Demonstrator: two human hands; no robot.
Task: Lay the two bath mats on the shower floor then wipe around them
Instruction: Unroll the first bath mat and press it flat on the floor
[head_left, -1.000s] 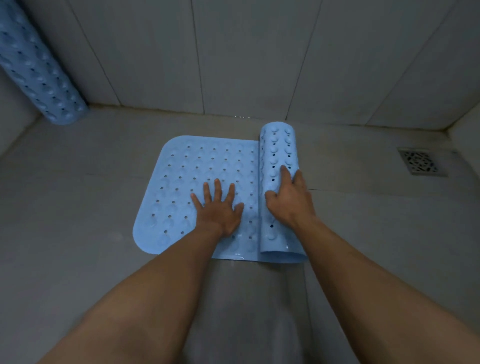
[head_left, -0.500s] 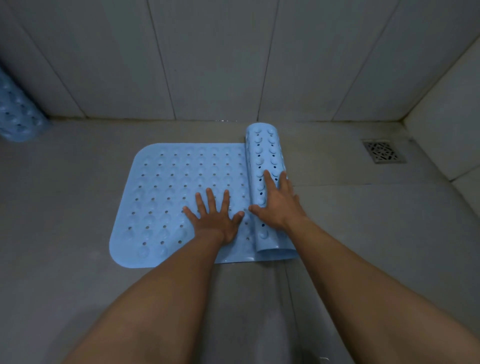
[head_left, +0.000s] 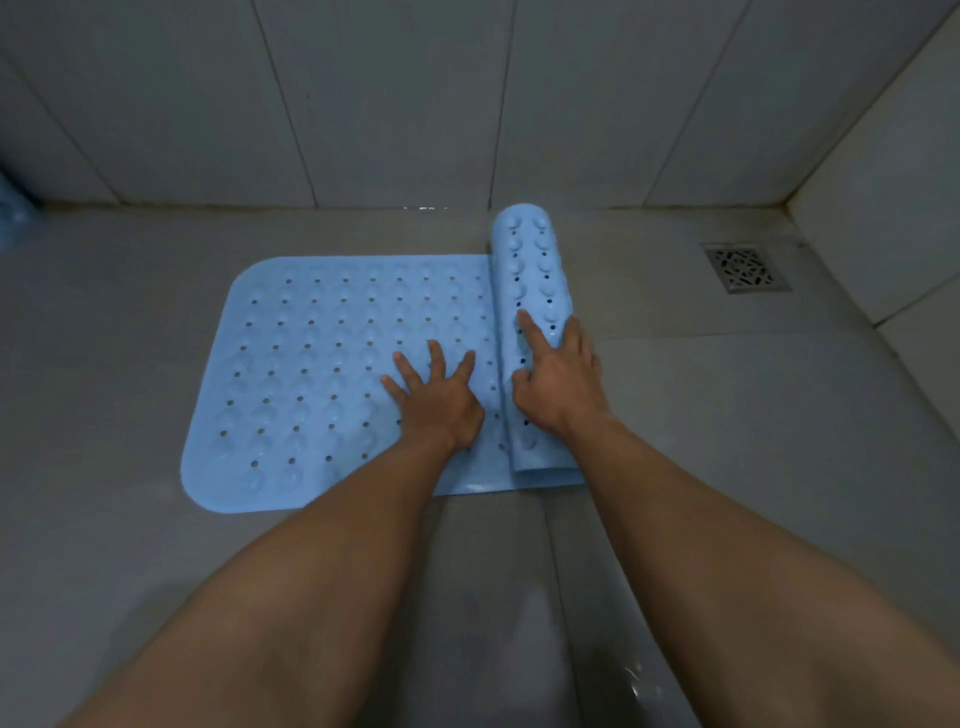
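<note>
A light blue bath mat (head_left: 322, 374) with rows of holes and suction cups lies partly unrolled on the grey shower floor (head_left: 104, 364). Its right end is still a roll (head_left: 535, 270) lying front to back. My left hand (head_left: 436, 400) presses flat on the unrolled part, fingers spread, just left of the roll. My right hand (head_left: 558, 379) rests on top of the roll, index finger straight, other fingers draped over its right side. A second blue mat (head_left: 13, 213), rolled, shows only as a sliver at the far left edge.
Tiled walls close the floor at the back and right. A square metal floor drain (head_left: 745, 267) sits in the back right corner, right of the roll. A shiny wet patch (head_left: 597, 649) marks the floor near the bottom between my forearms.
The roll has moved right under my right hand, and more flat mat lies on the floor. My view has shifted right, so the second rolled mat has slid almost out of frame.
</note>
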